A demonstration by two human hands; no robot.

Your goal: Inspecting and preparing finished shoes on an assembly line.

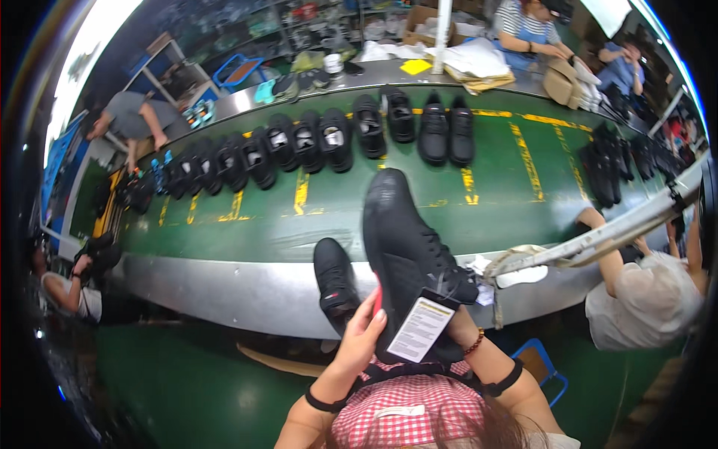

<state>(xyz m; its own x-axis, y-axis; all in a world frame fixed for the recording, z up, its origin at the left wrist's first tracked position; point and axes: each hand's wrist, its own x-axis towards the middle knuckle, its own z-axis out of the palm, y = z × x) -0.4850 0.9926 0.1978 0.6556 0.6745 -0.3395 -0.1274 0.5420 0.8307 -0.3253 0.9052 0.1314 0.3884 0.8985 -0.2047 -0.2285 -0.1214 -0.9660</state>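
A black lace-up shoe (pixel 400 217) is held up before me, its toe pointing away. My left hand (pixel 362 329) is closed on its left side, the thumb along the edge by a strip of red. On the right, my right hand (pixel 464 327) grips the same shoe from behind; its fingers are mostly hidden. A black hang tag with a white label (pixel 422 329) dangles over the shoe's near end. Just left of it, a second black shoe (pixel 333 273) rests on the metal edge of the line, partly covered by my left hand.
Black shoes (pixel 305 141) stand in a row along the green conveyor (pixel 419 196), more at its right. A pale pole (pixel 598 243) slants in from the right. A worker in white (pixel 647 299) sits close by on that side. Other people work across and at the left.
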